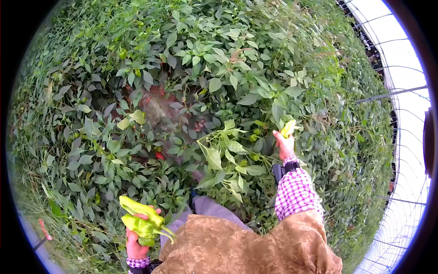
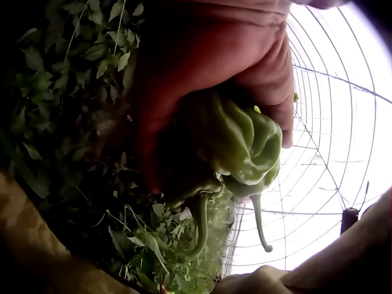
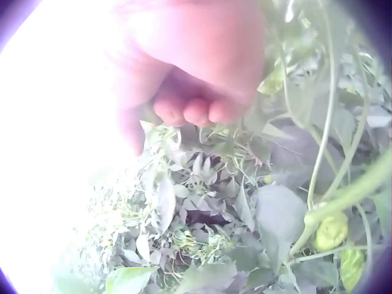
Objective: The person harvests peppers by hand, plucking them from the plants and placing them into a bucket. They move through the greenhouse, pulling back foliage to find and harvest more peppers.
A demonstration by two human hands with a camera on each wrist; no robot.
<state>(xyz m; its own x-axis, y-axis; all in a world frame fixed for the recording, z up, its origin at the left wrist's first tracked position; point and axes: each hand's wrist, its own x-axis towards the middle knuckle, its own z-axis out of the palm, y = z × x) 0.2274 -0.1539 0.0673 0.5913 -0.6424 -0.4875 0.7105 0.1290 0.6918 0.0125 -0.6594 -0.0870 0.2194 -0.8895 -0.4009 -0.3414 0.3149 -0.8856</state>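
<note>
Several light green peppers (image 1: 142, 224) are gripped in my left hand (image 1: 134, 247), low in the head view in front of the apron. In the left wrist view the fingers and thumb curl round the wrinkled peppers (image 2: 245, 144), and two curved stems hang out below. My right hand (image 1: 285, 146) reaches forward over the pepper plants and holds a yellow-green pepper (image 1: 288, 128) at its fingertips. Curled fingers (image 3: 197, 112) show in the right wrist view, where the pepper is hidden. Beside that hand a leafy branch (image 1: 223, 150) leans outward.
Dense pepper plants (image 1: 182, 50) surround the person. Green peppers (image 1: 254, 135) hang among leaves left of the right hand, and another pepper (image 3: 332, 231) hangs near a thick stem. A red pepper (image 1: 159, 155) shows low down. A white wall with thin bars (image 1: 401, 137) runs along the right.
</note>
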